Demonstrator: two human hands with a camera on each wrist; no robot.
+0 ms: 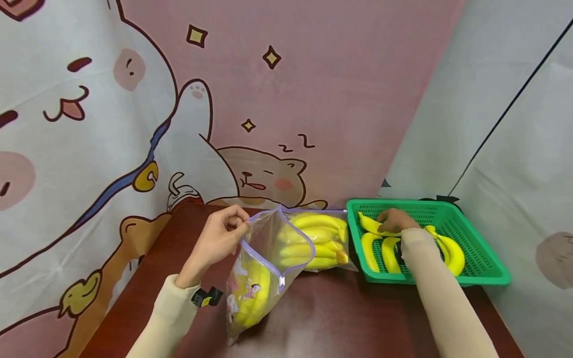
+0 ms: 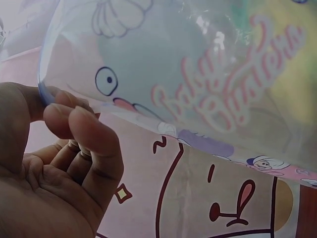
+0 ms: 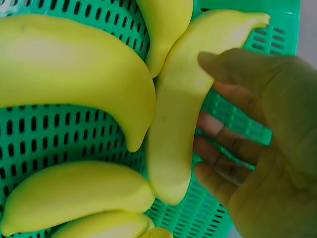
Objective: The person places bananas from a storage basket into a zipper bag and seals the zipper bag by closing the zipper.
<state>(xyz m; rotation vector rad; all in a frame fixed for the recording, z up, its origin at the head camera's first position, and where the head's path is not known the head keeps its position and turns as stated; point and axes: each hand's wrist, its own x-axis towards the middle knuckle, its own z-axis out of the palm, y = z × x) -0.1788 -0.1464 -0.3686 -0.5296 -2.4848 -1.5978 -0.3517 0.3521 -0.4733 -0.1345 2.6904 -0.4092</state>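
My left hand [image 1: 219, 236] pinches the purple-edged rim of a clear zip bag [image 1: 263, 259], whose mouth gapes. Yellow bananas [image 1: 257, 293] sit low inside it, and a white slider hangs at the front of its rim. In the left wrist view, thumb and fingertips meet at the edge of the printed plastic. Over at the green basket [image 1: 488, 279], my right hand [image 1: 396, 220] grips a banana [image 3: 173, 114] along the basket's far side. Its thumb lies on top of the peel and the fingers bend against the side, as the right wrist view shows.
Behind the gaping bag lies a second zip bag [image 1: 350, 265] with several bananas inside, close to the basket. More bananas [image 1: 454, 256] lie in the basket around my right hand. The brown table [image 1: 340, 318] meets a cartoon-printed cloth [image 1: 340, 99] at the back.
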